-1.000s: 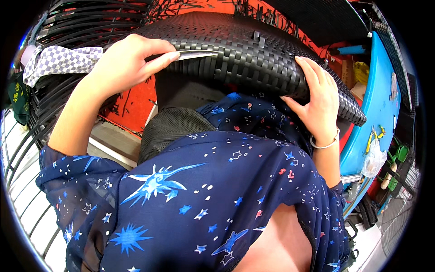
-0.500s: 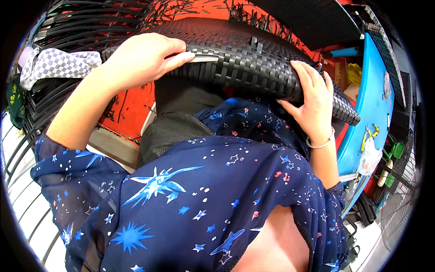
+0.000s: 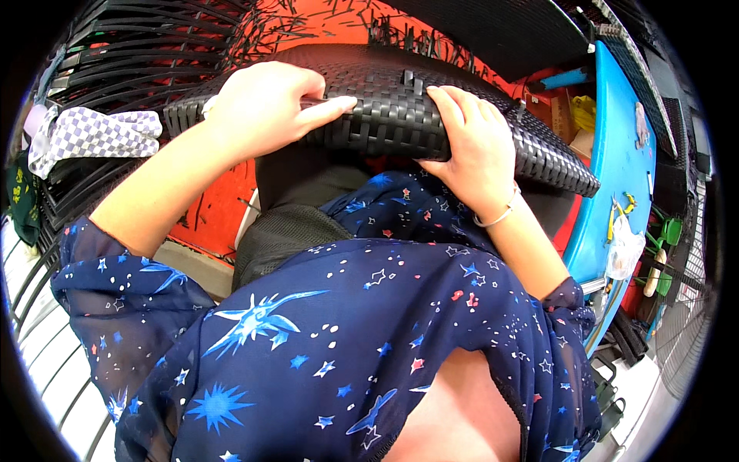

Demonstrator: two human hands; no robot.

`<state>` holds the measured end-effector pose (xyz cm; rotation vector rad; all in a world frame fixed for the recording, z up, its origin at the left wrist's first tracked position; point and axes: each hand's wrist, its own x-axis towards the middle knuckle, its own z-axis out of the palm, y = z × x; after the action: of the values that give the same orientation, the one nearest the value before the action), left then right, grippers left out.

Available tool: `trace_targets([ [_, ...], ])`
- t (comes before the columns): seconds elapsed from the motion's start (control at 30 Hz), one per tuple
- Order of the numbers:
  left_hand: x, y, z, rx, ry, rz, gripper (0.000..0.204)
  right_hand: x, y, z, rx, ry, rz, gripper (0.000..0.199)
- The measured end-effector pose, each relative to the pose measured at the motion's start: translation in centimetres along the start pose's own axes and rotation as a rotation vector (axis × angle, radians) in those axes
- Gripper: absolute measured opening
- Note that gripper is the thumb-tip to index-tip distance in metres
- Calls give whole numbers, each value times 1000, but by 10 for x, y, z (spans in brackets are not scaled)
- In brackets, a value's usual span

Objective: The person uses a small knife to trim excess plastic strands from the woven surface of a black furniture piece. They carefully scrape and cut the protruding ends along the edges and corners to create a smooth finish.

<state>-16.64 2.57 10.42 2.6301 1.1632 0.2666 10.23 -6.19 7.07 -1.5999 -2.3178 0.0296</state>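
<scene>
Black woven panel, left hand, right hand gripping

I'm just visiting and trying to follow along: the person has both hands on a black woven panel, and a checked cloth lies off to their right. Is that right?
Not quite. Both the left hand and the right hand do hold the black woven panel, but the checked cloth lies off to the person's left, not their right. The head view shows it.
</scene>
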Motion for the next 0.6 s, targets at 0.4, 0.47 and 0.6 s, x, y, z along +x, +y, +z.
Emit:
trace_targets([
  [0.4,-30,1,21,-75,144,163,36,-3,6,6,18,52,-7,73],
  [0.47,-33,2,23,-45,155,187,41,-3,5,5,19,52,-13,74],
  [0.6,-36,8,21,16,187,237,42,-9,5,7,23,39,2,80],
])
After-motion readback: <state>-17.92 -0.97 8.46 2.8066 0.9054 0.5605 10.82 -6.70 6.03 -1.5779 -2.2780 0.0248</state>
